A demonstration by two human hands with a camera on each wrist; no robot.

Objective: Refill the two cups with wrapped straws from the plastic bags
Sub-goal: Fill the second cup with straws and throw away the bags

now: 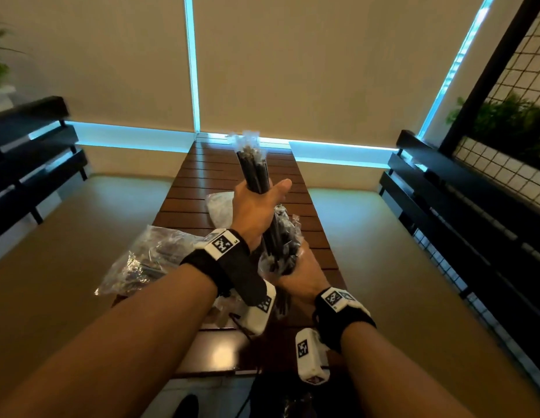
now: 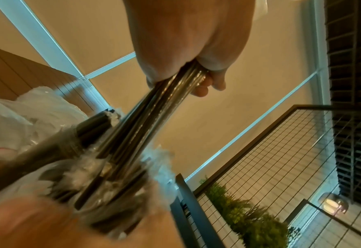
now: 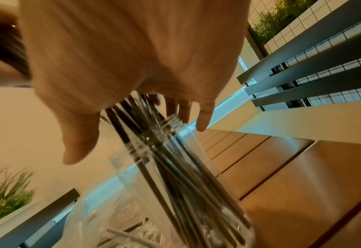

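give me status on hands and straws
Left hand grips a straw bundle above the table. Right hand holds the cup of straws. Nothing blocking.

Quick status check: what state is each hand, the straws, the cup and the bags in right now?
left hand: grips the straw bundle
straw bundle: wrapped, raised, lower ends going into the clear cup
right hand: holds the clear cup
clear cup: tilted, partly filled with straws
plastic bag: lying on the table, straws still inside
second bag: crumpled, contents unclear
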